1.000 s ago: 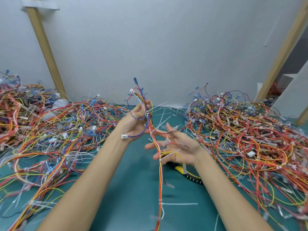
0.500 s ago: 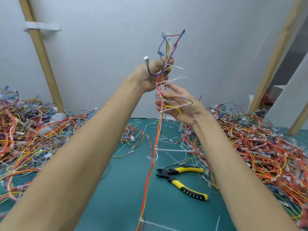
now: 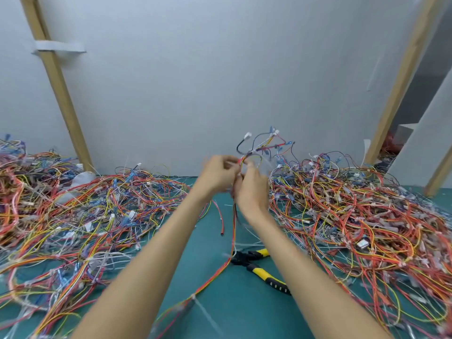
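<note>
A wire harness [image 3: 263, 145] of red, yellow, orange and black wires with white and blue connectors fans out above both hands. Its long tail [image 3: 215, 272] hangs down and trails left along the green table. My left hand [image 3: 217, 174] grips the bundle just under the fanned ends, fingers curled. My right hand [image 3: 252, 189] is pressed against it from the right and holds the same bundle a little lower. Both hands are blurred by motion.
Big heaps of tangled coloured wires lie on the left [image 3: 73, 211] and the right [image 3: 354, 216] of the green mat [image 3: 244, 309]. Yellow-handled cutters [image 3: 264, 270] lie under my right forearm. Loose white cable ties are scattered about. Wooden posts lean on the wall.
Both hands have come down from high in front of the wall to just above the table, still on the harness. The view has tilted down and the right hand has closed on the bundle.
</note>
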Action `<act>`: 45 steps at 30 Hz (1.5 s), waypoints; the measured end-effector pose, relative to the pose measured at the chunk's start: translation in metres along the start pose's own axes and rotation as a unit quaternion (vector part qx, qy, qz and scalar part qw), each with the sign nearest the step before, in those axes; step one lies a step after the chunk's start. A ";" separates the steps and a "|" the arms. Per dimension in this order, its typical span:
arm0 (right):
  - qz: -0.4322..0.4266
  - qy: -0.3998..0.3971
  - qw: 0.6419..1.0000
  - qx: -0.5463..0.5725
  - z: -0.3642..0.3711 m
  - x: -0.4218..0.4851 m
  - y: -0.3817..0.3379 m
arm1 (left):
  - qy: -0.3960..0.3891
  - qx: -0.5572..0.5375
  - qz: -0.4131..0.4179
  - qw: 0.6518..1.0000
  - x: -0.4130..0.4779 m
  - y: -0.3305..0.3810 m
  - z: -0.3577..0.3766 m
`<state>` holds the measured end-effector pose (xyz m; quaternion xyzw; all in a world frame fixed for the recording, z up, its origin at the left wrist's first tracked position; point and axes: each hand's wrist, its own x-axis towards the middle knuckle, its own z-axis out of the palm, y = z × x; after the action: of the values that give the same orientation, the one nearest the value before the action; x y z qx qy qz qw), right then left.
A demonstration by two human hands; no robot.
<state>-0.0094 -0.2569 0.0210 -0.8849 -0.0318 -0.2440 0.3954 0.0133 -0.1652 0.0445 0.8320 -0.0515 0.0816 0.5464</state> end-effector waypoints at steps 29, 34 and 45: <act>-0.179 -0.062 0.924 -0.332 -0.113 0.061 0.048 | -0.252 -0.246 -0.074 0.933 -0.090 -0.035 -0.032; -0.110 -0.008 0.950 -0.292 -0.140 0.072 0.036 | -0.131 0.200 0.065 0.969 -0.079 -0.023 -0.039; -0.099 -0.141 0.977 0.125 -0.158 0.040 0.006 | 0.150 -0.108 0.258 0.948 -0.042 0.020 -0.014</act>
<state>-0.0369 -0.3797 0.1249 -0.8466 -0.2047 -0.1487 0.4683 -0.0321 -0.1602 0.0599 0.7047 -0.1898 0.3377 0.5945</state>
